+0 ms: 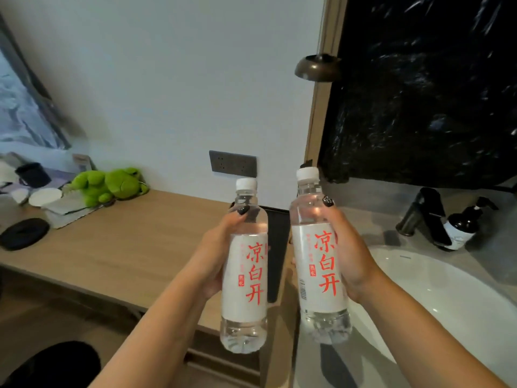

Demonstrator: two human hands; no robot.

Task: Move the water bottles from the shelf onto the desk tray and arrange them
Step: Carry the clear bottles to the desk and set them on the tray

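The left hand [215, 256] grips one water bottle [246, 264] around its labelled middle, thumb up near the shoulder, and the right hand [349, 256] grips a second bottle [316, 256] the same way. Both bottles are upright, capped and full, carried in the air just apart from each other, with the red lettering facing the person.

Below and ahead of the left hand lies the wooden surface [126, 247]; a dark flat piece [275, 247] shows between the two bottles, which may be the tray, though most of it is hidden. Under the right hand is a white basin [436, 298], with a tap [419, 217] and a pump bottle [461, 228] beyond it.

The step looks like carrying the pair to the tray. To do it well, keep both grips firm on the labels, swing the right-hand bottle away from the basin, lower each bottle straight down on its base, and release only once it stands steady. Set them side by side, labels turned the same way.
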